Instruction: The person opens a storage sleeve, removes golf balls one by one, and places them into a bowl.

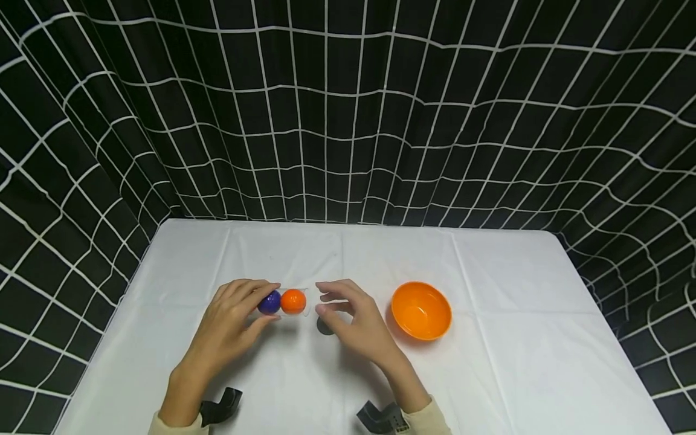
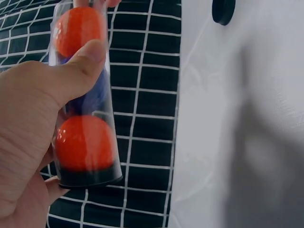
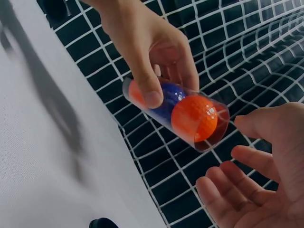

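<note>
My left hand [image 1: 228, 323] grips a clear tube [image 3: 164, 116] raised above the table, tilted to lie roughly sideways. Inside it sit an orange ball [image 3: 194, 118] near the uncapped end, a blue ball [image 1: 269, 303] in the middle and another orange ball [image 2: 84, 142] by the black base [image 2: 90, 176]. The balls look dimpled, like golf balls. My right hand [image 1: 353, 317] hovers just right of the tube's uncapped end, fingers loosely bent and apart, touching nothing. Partly hidden under it, a round black cap [image 1: 324, 326] lies on the table.
An orange bowl [image 1: 421, 311] stands on the white-covered table [image 1: 522, 338], right of my right hand. Dark curtains [image 1: 348, 121] with a white grid surround the table's back and sides. Black wrist mounts [image 1: 220, 406] stick out below both hands.
</note>
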`<move>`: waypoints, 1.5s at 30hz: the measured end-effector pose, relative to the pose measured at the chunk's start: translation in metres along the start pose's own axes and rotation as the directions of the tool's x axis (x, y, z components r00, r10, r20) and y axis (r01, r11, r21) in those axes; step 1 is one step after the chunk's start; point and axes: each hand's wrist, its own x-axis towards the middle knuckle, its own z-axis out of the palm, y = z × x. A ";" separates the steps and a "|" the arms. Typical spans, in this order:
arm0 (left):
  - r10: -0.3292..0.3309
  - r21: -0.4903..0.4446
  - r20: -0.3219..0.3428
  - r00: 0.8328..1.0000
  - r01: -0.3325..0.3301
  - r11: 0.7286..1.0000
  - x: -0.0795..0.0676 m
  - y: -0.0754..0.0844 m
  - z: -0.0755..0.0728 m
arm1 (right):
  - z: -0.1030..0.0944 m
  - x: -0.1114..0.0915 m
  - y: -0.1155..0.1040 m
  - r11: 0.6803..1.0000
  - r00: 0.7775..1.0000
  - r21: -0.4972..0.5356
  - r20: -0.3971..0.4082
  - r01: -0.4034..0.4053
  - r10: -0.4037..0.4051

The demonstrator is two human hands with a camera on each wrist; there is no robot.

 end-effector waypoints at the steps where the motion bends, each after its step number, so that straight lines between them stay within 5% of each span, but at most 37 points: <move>1: 0.005 0.004 0.002 1.000 -0.005 1.000 0.000 0.000 0.000 | 0.000 0.000 0.000 1.000 1.000 0.012 -0.003 -0.009 0.009; 21: 0.044 0.060 0.016 0.999 -0.045 0.997 0.002 0.009 0.000 | 0.002 -0.003 -0.004 0.973 0.987 0.166 0.035 -0.158 0.154; 30: 0.125 0.122 -0.036 0.992 -0.120 0.985 0.006 0.011 -0.003 | 0.000 0.000 -0.005 0.983 0.989 0.114 0.015 -0.147 0.146; 45: 0.164 0.145 -0.081 0.983 -0.151 0.978 0.007 0.012 -0.009 | 0.002 0.001 -0.006 0.941 0.963 0.215 0.128 -0.260 0.236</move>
